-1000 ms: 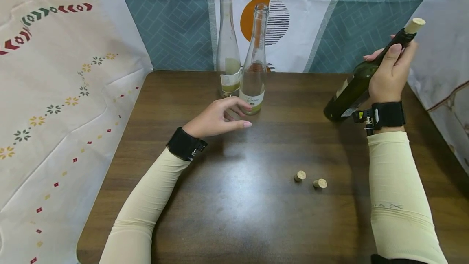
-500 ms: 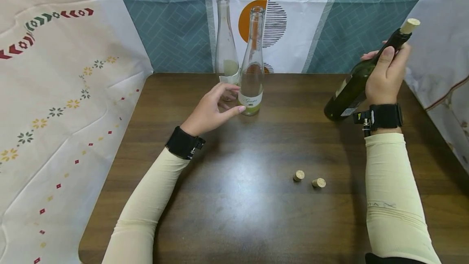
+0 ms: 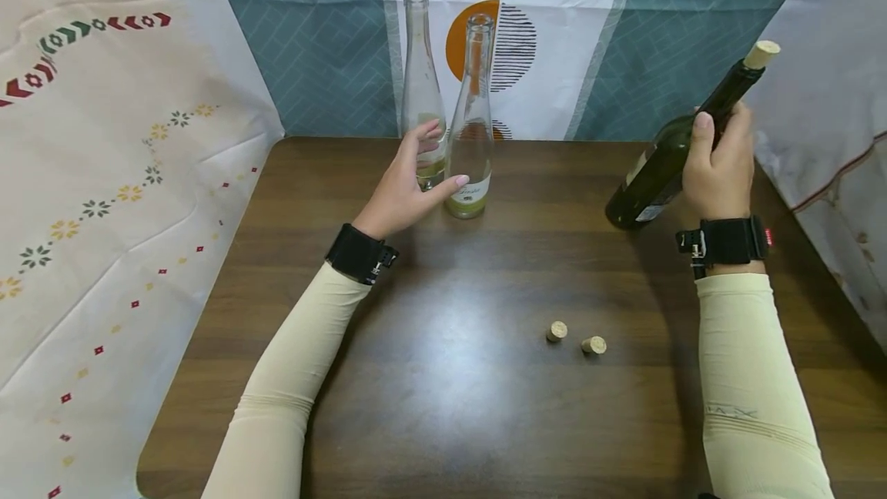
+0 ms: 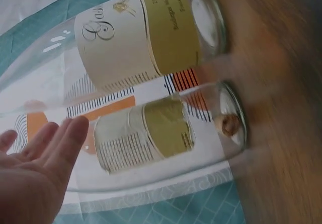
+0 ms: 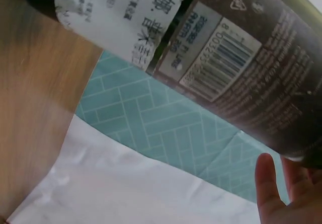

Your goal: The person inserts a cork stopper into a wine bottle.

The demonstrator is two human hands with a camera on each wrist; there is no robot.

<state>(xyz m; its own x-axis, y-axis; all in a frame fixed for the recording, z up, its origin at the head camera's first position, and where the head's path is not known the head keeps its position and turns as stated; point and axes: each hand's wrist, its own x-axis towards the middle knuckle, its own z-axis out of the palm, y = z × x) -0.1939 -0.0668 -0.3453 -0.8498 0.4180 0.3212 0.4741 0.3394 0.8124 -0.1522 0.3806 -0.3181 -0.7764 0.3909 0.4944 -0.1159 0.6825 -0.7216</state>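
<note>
My left hand [image 3: 402, 183] reaches out to two clear glass wine bottles, fingers extended and spread. Its thumb overlaps the label of the front bottle [image 3: 471, 149]; its fingers overlap the rear bottle [image 3: 419, 60]. Both bottles stand upright without stoppers, with pale labels. In the left wrist view, a small brown round thing [image 4: 229, 125] shows at one bottle's base. My right hand [image 3: 721, 164] holds a dark green wine bottle [image 3: 654, 164] near its shoulder, thumb on the near side. That bottle leans right, base low on the left, a pale cork [image 3: 762, 54] in its mouth.
Two short corks [image 3: 557, 331] [image 3: 594, 345] stand on the brown wooden table [image 3: 443, 422], right of the middle. Behind the table hangs a teal and white patterned cloth [image 3: 312, 60]. Pale cloths drape along the left [image 3: 138, 199] and right sides.
My left hand has moved up toward the clear bottles, its fingers spreading wider. The right hand has shifted lower on the green bottle, so more of its neck shows.
</note>
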